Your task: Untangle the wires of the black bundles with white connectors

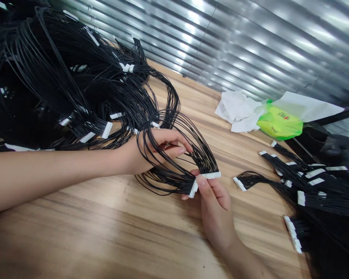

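Note:
A looped wire harness (205, 153) of thin black wires hangs over the wooden table, with a white connector on each end. My right hand (215, 205) pinches both ends between thumb and fingers, one connector (211, 175) pointing right and the other connector (193, 188) lower down at an angle. Through the loop reaches my left hand (163, 145), and wires drape across its back and wrist. Its fingers are loosely curved, with a gap between thumb and forefinger; some fingers are hidden behind the wires.
A large heap of similar harnesses (84, 77) covers the table's far left. More harnesses (331, 201) lie along the right edge. Beyond my hands are crumpled white tissues (238, 110) and a green tissue pack (282, 122). Behind the wooden table (104, 232) stands a corrugated metal wall (250, 46).

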Action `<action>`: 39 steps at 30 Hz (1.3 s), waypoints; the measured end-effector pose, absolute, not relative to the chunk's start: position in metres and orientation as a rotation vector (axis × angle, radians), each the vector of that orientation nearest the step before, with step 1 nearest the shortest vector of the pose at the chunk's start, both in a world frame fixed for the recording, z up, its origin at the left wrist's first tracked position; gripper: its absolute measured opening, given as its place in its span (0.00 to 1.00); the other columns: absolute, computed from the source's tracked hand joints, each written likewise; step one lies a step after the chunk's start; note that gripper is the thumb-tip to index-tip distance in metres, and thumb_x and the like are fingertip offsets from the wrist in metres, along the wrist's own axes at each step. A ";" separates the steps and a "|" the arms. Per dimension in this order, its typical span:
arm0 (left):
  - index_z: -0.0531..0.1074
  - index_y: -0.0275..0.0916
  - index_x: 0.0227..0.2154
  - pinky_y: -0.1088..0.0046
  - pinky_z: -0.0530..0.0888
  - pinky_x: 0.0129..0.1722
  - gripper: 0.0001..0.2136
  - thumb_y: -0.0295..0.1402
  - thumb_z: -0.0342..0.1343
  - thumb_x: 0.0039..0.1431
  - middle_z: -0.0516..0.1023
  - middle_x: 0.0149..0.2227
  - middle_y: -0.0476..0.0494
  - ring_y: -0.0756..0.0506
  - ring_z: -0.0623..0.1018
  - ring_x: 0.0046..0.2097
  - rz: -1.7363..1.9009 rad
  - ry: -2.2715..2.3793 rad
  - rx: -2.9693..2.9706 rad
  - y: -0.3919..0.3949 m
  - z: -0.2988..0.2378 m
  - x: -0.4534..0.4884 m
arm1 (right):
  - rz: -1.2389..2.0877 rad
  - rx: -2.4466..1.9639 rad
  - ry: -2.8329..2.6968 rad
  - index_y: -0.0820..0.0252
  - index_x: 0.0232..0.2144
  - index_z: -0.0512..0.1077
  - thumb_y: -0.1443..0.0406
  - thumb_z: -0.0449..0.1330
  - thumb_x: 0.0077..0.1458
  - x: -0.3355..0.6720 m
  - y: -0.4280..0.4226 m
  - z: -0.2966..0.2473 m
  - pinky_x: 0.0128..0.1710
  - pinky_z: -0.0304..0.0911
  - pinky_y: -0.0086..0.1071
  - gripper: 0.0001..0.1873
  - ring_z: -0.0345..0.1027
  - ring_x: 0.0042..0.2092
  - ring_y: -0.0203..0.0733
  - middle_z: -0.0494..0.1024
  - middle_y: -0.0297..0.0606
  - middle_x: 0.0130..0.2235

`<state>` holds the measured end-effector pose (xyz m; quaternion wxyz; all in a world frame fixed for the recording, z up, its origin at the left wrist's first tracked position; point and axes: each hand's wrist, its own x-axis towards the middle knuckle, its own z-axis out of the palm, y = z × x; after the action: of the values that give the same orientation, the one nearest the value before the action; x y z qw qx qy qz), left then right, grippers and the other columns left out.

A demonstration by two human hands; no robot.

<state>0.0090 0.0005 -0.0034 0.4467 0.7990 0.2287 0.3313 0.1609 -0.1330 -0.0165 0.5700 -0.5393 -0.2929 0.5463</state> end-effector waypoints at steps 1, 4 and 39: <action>0.76 0.36 0.37 0.80 0.73 0.36 0.07 0.30 0.54 0.61 0.81 0.35 0.47 0.51 0.79 0.37 0.841 0.568 2.032 0.002 -0.003 0.008 | 1.257 -1.272 -0.666 0.56 0.34 0.77 0.55 0.62 0.54 0.161 -0.133 -0.017 0.26 0.67 0.31 0.11 0.66 0.25 0.36 0.76 0.32 0.26; 0.75 0.40 0.44 0.76 0.71 0.43 0.10 0.29 0.53 0.62 0.79 0.40 0.46 0.50 0.78 0.42 0.884 0.557 2.270 0.005 -0.003 0.005 | 1.146 -1.308 -0.604 0.57 0.32 0.77 0.53 0.64 0.51 0.160 -0.130 -0.016 0.23 0.65 0.30 0.14 0.65 0.23 0.36 0.75 0.32 0.23; 0.77 0.46 0.35 0.73 0.62 0.28 0.09 0.43 0.58 0.58 0.81 0.29 0.54 0.54 0.73 0.28 1.070 0.287 2.784 -0.007 0.002 -0.001 | 0.973 -1.400 -0.709 0.58 0.34 0.75 0.54 0.61 0.55 0.157 -0.130 -0.016 0.26 0.63 0.30 0.14 0.64 0.25 0.35 0.74 0.31 0.24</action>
<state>-0.0009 -0.0065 0.0016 0.0726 0.9267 0.0956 0.3560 0.1574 -0.1303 -0.0165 0.6032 -0.6048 -0.3062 0.4202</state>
